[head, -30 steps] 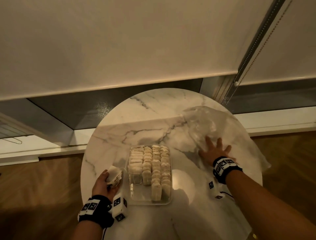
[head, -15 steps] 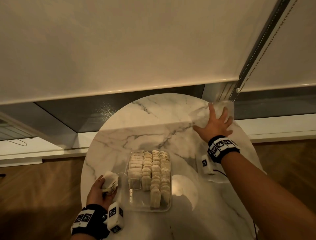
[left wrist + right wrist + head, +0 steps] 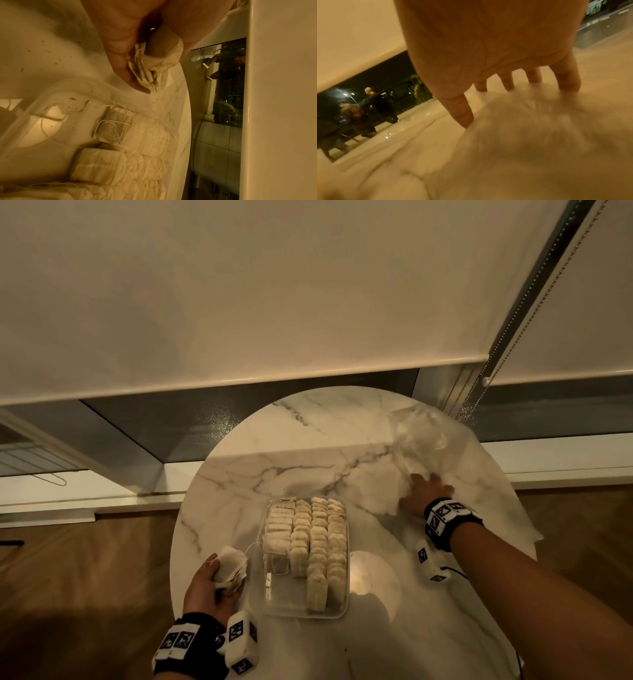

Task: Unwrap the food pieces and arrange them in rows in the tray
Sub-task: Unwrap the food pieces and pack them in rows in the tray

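While my left hand (image 3: 209, 587) grips spare tea bags (image 3: 230, 571) beside the tray (image 3: 274, 604) for loading, my right hand (image 3: 423, 496), fingers spread, rakes the plastic wrapper (image 3: 421, 446) clear.

Round marble table (image 3: 239, 474): clear tray (image 3: 301, 607), plastic wrap (image 3: 421, 440).

Each bare forearm carries a black wristband (image 3: 448, 520) with black-and-white square markers and a white marker-printed camera block (image 3: 240, 642).

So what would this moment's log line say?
left hand: grips tea bags | right hand: fingers on plastic wrap | tray: four rows, partly filled
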The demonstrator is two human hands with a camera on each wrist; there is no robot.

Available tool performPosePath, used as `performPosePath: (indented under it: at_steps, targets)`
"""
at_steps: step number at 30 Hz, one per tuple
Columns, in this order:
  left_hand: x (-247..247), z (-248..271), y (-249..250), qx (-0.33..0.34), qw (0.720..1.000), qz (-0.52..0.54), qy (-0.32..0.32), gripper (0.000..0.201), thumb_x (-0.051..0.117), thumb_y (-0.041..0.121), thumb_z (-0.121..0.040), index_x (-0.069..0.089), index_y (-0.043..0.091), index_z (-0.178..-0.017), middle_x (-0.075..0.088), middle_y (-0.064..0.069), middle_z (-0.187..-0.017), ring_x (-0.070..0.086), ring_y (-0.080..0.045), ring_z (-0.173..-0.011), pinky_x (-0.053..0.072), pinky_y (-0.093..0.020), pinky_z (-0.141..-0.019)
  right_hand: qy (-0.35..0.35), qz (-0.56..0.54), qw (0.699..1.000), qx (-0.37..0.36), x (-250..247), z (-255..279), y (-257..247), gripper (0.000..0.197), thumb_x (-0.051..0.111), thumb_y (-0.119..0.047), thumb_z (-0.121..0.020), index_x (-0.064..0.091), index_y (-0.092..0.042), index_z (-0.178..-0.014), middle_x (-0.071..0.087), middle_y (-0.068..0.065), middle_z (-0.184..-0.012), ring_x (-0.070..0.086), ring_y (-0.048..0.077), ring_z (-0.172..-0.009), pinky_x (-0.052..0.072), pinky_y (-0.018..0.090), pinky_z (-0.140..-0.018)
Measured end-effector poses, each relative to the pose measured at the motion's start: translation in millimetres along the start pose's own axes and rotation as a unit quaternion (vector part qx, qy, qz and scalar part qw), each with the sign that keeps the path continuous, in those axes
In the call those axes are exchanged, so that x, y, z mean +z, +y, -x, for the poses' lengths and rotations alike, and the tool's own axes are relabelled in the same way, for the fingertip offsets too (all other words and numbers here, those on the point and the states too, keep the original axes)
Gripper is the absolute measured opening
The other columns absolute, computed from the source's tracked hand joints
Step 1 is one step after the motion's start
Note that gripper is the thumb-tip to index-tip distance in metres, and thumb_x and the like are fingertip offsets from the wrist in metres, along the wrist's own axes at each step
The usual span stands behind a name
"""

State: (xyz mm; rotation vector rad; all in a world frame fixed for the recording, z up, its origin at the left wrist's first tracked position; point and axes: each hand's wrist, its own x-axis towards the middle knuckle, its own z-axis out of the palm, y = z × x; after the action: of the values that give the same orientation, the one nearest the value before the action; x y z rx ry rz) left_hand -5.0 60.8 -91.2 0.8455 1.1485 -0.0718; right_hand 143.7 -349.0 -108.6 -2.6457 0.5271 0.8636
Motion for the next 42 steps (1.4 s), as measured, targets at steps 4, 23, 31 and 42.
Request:
performPosePath:
  at_steps: [4, 23, 31, 42]
  targets:
    - [-2, -3, 0, 0.017, 1.000, -0.008, 0.016, 0.029, 0.056, 0.026, -0.096, 0.059, 0.027, -0.125, 0.060, -0.009, -0.102, 0.059, -0.027, -0.085, 0.051, -0.037, -0.063, -0.011, -0.038, 0.998, -0.051, -31, 37, -13, 0.056, 0.066, -0.046, -0.087, 0.052, -0.025, -0.137, 0.053, 0.009, -0.140, 0.054, 0.031, -0.123, 0.045, 0.036, -0.102]
    - [-13, -10, -3, 0.043, 0.999, -0.008, 0.020, 0.037, 0.056, 0.025, -0.097, 0.055, 0.023, -0.133, 0.055, -0.015, -0.125, 0.059, -0.031, -0.093, 0.052, -0.039, -0.065, -0.006, 0.066, 0.997, -0.030, 2, -73, 7, 0.098, 0.024, -0.092, -0.066, -0.024, -0.055, -0.143, -0.035, 0.004, -0.159, -0.026, 0.043, -0.145, -0.005, 0.075, -0.109]
    - [-3, -4, -2, 0.041, 0.999, -0.020, 0.012, 0.030, 0.056, 0.022, -0.096, 0.059, 0.023, -0.126, 0.060, -0.012, -0.116, 0.059, -0.030, -0.095, 0.051, -0.039, -0.066, -0.005, 0.003, 1.000, 0.016, -32, -25, -19, 0.077, 0.049, -0.066, -0.083, 0.021, -0.044, -0.151, 0.015, 0.013, -0.160, 0.010, 0.052, -0.144, 0.016, 0.067, -0.114]
    - [-5, 0, -7, 0.025, 0.998, -0.044, -0.022, 0.023, 0.054, 0.021, -0.098, 0.060, 0.022, -0.120, 0.061, -0.010, -0.109, 0.059, -0.029, -0.094, 0.051, -0.040, -0.069, -0.020, -0.176, 0.976, -0.123, 52, 153, -69, 0.033, 0.063, -0.045, -0.090, 0.059, -0.019, -0.112, 0.069, 0.005, -0.101, 0.066, 0.019, -0.087, 0.053, 0.028, -0.077]
